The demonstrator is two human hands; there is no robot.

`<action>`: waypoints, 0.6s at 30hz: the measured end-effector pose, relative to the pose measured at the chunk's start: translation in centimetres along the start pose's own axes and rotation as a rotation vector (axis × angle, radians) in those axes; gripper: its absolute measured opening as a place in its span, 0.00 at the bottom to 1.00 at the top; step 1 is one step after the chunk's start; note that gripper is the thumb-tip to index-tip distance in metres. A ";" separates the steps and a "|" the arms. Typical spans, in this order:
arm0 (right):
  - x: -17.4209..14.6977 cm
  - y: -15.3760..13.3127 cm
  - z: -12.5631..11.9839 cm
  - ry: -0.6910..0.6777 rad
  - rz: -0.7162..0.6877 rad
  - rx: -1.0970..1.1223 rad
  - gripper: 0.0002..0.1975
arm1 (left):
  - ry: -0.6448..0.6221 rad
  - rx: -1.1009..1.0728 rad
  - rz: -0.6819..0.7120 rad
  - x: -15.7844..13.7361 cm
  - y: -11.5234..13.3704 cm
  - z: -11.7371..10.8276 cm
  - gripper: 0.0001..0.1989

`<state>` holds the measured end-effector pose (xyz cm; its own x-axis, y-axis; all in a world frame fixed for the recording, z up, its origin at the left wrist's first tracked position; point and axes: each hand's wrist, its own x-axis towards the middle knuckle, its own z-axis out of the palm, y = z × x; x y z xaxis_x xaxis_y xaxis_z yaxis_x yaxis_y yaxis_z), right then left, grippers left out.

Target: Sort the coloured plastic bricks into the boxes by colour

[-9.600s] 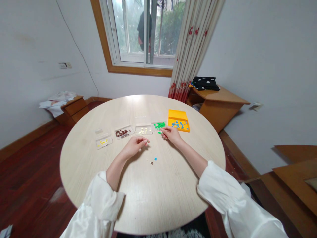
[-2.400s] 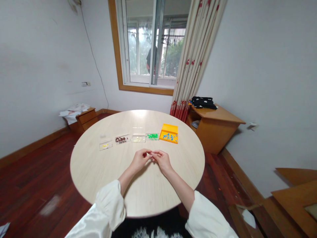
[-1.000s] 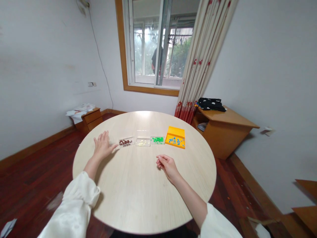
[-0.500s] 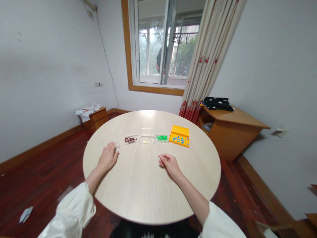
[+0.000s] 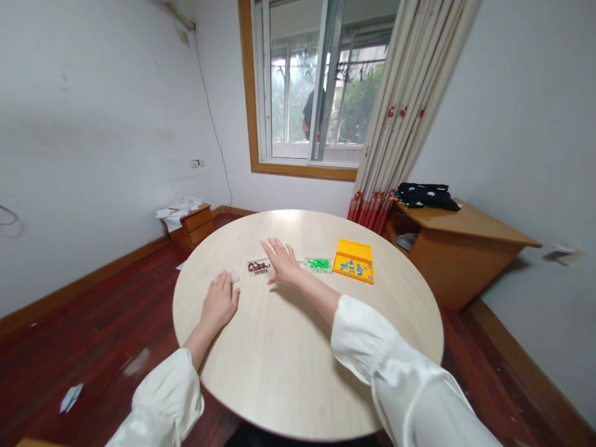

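"Our right hand (image 5: 283,264) has swung left and forward: half a second ago we had it loosely curled over the tabletop (image 5: 279,347), and now we hold it across the row of boxes."

"How do its fingers stand?"

"Spread wide, palm down. Its underside is hidden, so we cannot tell whether we touch anything there. A clear box of pale pieces showed at that spot a moment ago; now our hand blocks the view."

"What do we have on either side of it?"

"Just left, a clear plastic box (image 5: 250,259) of small brown pieces (image 5: 258,267), its right end behind our hand. Just right, a second transparent box (image 5: 307,269) with bright green pieces (image 5: 319,264). Beside that, at the right end of the row, we have the yellow case (image 5: 354,250), lid raised, blue pieces (image 5: 352,268) lying in its tray."

"And our left hand (image 5: 221,301)?"

"It stays low at the left end of the row, fingers side by side, thumb a little out. A small clear plastic part (image 5: 235,275) shows just beside its fingertips. We cannot tell whether it grips something or only presses."

"What lies beyond the tabletop?"

"On our right, a folded black cloth (image 5: 426,196) with white spots on the wooden cabinet (image 5: 479,226); on our left, papers (image 5: 179,208) on a small drawer unit (image 5: 199,226)."
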<state>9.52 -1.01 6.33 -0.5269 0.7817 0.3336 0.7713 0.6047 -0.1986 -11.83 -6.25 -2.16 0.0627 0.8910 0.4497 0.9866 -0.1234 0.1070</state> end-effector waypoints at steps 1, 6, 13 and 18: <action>1.8 -0.1 0.1 -0.028 -0.015 -0.047 0.64 | 0.001 -0.007 -0.003 0.0 0.0 -0.1 0.26; 5.5 -0.8 2.0 -0.134 -0.014 -0.135 0.61 | 0.024 -0.033 -0.004 -0.1 0.1 0.0 0.25; 1.4 -2.7 5.7 0.040 -0.053 -0.118 0.26 | 0.020 0.005 0.007 -0.2 0.1 0.3 0.27; -0.1 -3.5 7.3 0.009 0.020 -0.080 0.26 | 0.017 -0.026 -0.032 -0.5 -0.2 0.2 0.28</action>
<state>4.27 -2.06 0.22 -0.5081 0.7918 0.3390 0.8079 0.5745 -0.1311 -12.06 -6.53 -2.61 0.0284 0.8870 0.4609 0.9837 -0.1067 0.1447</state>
